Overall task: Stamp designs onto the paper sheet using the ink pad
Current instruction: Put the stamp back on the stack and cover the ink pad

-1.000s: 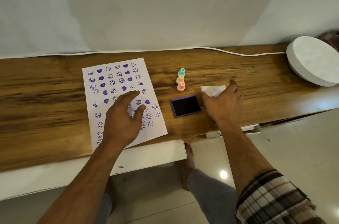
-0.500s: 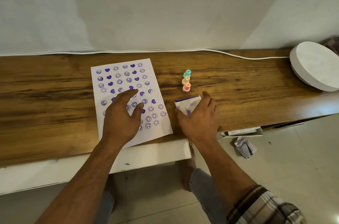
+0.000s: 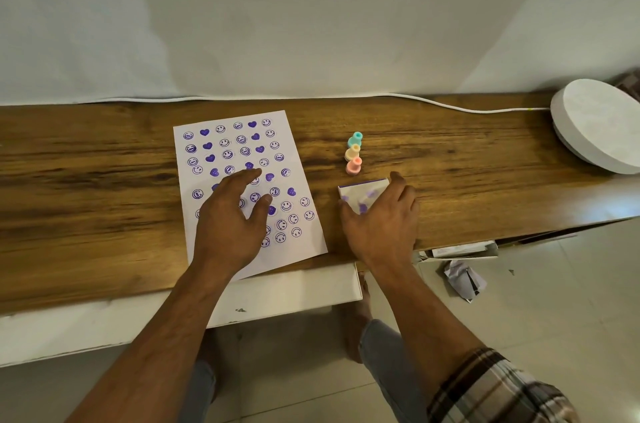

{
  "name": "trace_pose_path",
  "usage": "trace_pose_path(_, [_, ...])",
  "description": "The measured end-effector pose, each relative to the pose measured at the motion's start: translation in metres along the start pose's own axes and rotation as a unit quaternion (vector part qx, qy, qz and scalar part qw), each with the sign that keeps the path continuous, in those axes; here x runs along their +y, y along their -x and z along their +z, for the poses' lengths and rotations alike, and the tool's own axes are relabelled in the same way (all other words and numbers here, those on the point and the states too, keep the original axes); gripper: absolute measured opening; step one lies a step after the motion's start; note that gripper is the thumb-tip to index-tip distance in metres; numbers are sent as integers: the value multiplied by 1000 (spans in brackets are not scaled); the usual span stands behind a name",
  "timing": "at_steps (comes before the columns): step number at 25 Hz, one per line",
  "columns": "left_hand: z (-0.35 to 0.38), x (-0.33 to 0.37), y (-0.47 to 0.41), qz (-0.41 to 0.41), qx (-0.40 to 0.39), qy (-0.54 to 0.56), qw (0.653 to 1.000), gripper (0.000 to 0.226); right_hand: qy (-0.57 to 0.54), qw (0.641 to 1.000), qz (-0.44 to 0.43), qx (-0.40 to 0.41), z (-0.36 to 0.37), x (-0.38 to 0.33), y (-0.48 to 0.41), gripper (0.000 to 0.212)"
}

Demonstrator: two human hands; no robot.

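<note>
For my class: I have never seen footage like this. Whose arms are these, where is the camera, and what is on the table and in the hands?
This is no machine: a person wears a camera on the head, looking down at their own arms. The left hand lies flat on a paper sheet covered with purple smileys and hearts, on a wooden table. The right hand covers a white lid with purple smudges, apparently over the ink pad. Behind it stand three small stamps: teal stamp, yellow stamp, pink stamp. A round white object with a cord sits far right.
</note>
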State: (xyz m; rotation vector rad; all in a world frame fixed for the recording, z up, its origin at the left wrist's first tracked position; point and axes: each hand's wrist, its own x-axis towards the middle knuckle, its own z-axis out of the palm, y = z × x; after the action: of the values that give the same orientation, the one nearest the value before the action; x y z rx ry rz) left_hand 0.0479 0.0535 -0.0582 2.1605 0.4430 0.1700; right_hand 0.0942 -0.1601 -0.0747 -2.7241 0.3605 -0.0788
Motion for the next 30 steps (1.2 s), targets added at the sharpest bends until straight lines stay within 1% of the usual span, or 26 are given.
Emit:
trace_pose_path(2, [1,0,0,-1,0,-2,1000,49,5,1000,-3,10,0,2,-1,100])
trace_pose_path(7, [1,1,-1,-2,-1,-5,1000,50,17,1000,13,-14,-4,2,-4,102])
trace_pose_path(14, [-1,0,-1,-3,-2,-12,1000,51,12,1000,-5,-9,-2,4,-5,103])
trace_pose_path(18, [-3,-1,-1,-2,-2,-10,1000,50,36,999,-6,-34,-1,4,-7,104])
trace_pose_path(22, [-6,-3,-2,-4,-5,-12,1000,51,28,999,7,-43,-5,1,-6,105])
trace_pose_path(23, [-7,-4,-2,-4,-3,-10,1000,50,21,999,1,-25,-9,-4,-4,103])
trace_pose_path(25, [-11,-9,-4,-6,15,0,1000,49,-21,998,-54,2,-15,-19,3,94])
trace_pose_path(26, [-14,-12,-5,-11,30,-3,999,48,-54,995,-88,-12,-16,-31,9,90])
trace_pose_path(28, [-21,-18,-8,-43,65,-24,997,47,-110,982,-132,-79,-10,-55,26,84])
trace_pose_path(30, [-25,-24,-12,-109,83,-27,990,53,-126,972,-161,-118,3,-70,39,82])
